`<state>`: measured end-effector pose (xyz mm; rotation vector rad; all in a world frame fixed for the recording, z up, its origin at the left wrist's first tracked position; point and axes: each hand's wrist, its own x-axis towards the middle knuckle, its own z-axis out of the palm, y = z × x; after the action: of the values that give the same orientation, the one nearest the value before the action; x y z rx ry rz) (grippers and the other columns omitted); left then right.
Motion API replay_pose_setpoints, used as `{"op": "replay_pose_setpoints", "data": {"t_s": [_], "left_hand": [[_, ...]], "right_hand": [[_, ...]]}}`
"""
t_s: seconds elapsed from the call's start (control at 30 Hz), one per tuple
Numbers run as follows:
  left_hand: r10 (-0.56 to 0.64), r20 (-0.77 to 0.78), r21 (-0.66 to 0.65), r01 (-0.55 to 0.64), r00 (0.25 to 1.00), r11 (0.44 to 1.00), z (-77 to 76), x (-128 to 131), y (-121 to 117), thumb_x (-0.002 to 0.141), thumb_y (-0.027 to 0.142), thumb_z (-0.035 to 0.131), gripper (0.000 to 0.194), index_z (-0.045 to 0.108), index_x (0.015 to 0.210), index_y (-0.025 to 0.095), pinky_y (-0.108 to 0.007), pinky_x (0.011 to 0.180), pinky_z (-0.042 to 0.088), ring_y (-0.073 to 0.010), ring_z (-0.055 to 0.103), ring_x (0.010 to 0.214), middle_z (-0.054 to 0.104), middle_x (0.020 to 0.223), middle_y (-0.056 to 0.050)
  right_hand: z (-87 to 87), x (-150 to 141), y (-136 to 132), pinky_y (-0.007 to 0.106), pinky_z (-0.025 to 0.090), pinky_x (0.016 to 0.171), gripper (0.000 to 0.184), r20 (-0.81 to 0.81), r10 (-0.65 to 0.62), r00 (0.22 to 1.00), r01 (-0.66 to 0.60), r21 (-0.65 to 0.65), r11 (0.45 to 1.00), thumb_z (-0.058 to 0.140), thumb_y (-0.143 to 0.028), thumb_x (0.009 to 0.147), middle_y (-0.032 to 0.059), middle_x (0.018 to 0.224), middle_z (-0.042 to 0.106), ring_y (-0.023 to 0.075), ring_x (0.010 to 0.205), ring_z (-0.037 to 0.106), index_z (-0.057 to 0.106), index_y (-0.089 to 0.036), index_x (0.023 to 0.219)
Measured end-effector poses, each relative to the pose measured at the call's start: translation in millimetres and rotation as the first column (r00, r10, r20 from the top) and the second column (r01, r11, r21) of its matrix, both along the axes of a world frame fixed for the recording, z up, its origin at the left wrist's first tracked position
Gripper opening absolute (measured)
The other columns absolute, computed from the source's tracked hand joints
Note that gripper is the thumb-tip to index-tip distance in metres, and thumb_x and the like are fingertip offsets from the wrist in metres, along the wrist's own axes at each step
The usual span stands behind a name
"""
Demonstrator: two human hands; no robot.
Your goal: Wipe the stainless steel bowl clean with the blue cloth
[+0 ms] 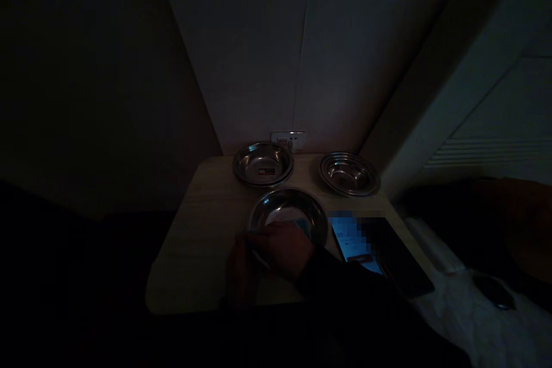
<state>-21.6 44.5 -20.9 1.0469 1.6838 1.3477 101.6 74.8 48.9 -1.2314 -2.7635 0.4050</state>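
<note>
The room is very dark. A shiny steel bowl (317, 207) stands on the small table in front of me. Over its near part lies my right hand (287, 247), closed, fingers pointing left. A thin teal cloth-like piece (304, 225) shows past the hand inside the bowl, and a bluish bit appears at the fingertips, so the hand seems closed on it. At the bowl's near left edge is my left hand (241, 270), close against the right fingertips. Its fingers are lost in shadow, and whether it grips the rim cannot be made out.
Behind stand a steel bowl with a label (263, 155) and nested steel bowls (349, 175) on the pale wooden table (194, 241). A lit phone (351, 241) lies by a dark flat object (405, 259) at right. A wall socket (288, 139) sits behind; a dark mouse-like object (494, 292) lies on pale fabric.
</note>
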Motion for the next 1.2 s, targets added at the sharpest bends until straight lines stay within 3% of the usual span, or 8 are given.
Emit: {"op": "replay_pose_setpoints", "data": {"t_s": [0.13,0.43,0.53,0.67,0.77,1.0,1.1,1.2], "left_hand": [[-0.02,-0.006,-0.025,0.02,1.0,0.999,9.2,3.8,0.3,0.077,0.039,0.047,0.032,0.064,0.091,0.017,-0.03,0.075,0.048,-0.0207,0.062,0.087,0.069,0.093,-0.006],[-0.025,-0.029,0.01,0.025,0.999,1.0,15.7,15.1,-4.3,0.082,0.041,0.041,0.039,0.06,0.106,0.017,-0.027,0.079,0.046,-0.0182,0.06,0.093,0.066,0.105,-0.006],[-0.016,-0.098,0.037,0.02,0.995,0.999,14.4,17.3,-6.4,0.083,0.041,0.038,0.04,0.059,0.109,0.017,-0.029,0.085,0.044,-0.019,0.058,0.1,0.064,0.11,-0.007],[0.036,-0.141,0.007,-0.035,0.989,0.999,16.0,15.3,-8.2,0.083,0.04,0.039,0.04,0.06,0.107,0.016,-0.029,0.085,0.045,-0.0202,0.058,0.099,0.065,0.108,-0.008],[0.07,-0.172,-0.012,-0.074,0.983,0.997,19.5,13.1,-9.9,0.083,0.042,0.038,0.042,0.06,0.107,0.015,-0.028,0.082,0.046,-0.02,0.059,0.097,0.066,0.106,-0.008],[0.018,-0.216,0.033,-0.011,0.976,0.999,19.8,19.0,-12.7,0.084,0.042,0.036,0.043,0.059,0.108,0.016,-0.028,0.084,0.046,-0.0209,0.058,0.102,0.064,0.109,-0.009],[-0.016,-0.205,0.023,0.021,0.979,1.0,14.9,18.4,-12.9,0.084,0.042,0.036,0.042,0.06,0.106,0.016,-0.028,0.083,0.046,-0.0201,0.059,0.099,0.065,0.107,-0.009],[-0.016,-0.192,0.026,0.021,0.981,0.999,11.2,16.3,-11.6,0.084,0.042,0.037,0.041,0.059,0.108,0.017,-0.028,0.085,0.045,-0.0198,0.059,0.1,0.065,0.109,-0.008]], "right_hand": [[4.6,16.8,-15.7,0.032,0.035,0.071,0.029,0.006,0.135,0.991,-0.135,-0.022,0.991,0.048,-0.023,0.086,-0.0012,0.105,0.062,0.0187,0.096,0.052,0.055,-0.032,0.112],[6.7,62.0,-45.7,0.038,0.03,0.081,0.028,0.115,0.204,0.972,-0.21,0.041,0.977,0.05,-0.023,0.087,-0.0002,0.094,0.065,0.0195,0.096,0.049,0.055,-0.033,0.113],[-8.0,56.9,-55.3,0.039,0.03,0.084,0.028,0.047,0.159,0.986,-0.164,0.134,0.977,0.046,-0.023,0.089,0.0004,0.101,0.064,0.0197,0.1,0.048,0.054,-0.032,0.115],[-30.8,30.5,-64.2,0.037,0.032,0.082,0.028,-0.128,-0.002,0.992,0.032,0.232,0.972,0.04,-0.025,0.092,0.0016,0.104,0.064,0.0193,0.098,0.05,0.055,-0.028,0.116],[-33.2,30.3,-67.5,0.037,0.03,0.085,0.028,-0.186,-0.001,0.983,0.049,0.255,0.966,0.04,-0.025,0.092,-0.0003,0.106,0.064,0.0188,0.099,0.049,0.054,-0.03,0.116],[-20.3,65.2,-60.4,0.038,0.031,0.08,0.025,0.014,0.019,1.0,-0.02,0.101,0.995,0.043,-0.024,0.091,-0.0004,0.103,0.065,0.0196,0.101,0.048,0.057,-0.028,0.111],[-24.3,49.3,-44.4,0.037,0.034,0.076,0.029,0.059,-0.017,0.998,0.014,0.046,0.999,0.046,-0.023,0.089,0.0019,0.105,0.064,0.0208,0.099,0.048,0.053,-0.028,0.117],[-24.1,23.4,-21.5,0.037,0.038,0.075,0.026,0.078,-0.072,0.994,0.066,0.073,0.995,0.041,-0.022,0.09,0.0055,0.107,0.061,0.022,0.098,0.047,0.055,-0.024,0.113]]}}
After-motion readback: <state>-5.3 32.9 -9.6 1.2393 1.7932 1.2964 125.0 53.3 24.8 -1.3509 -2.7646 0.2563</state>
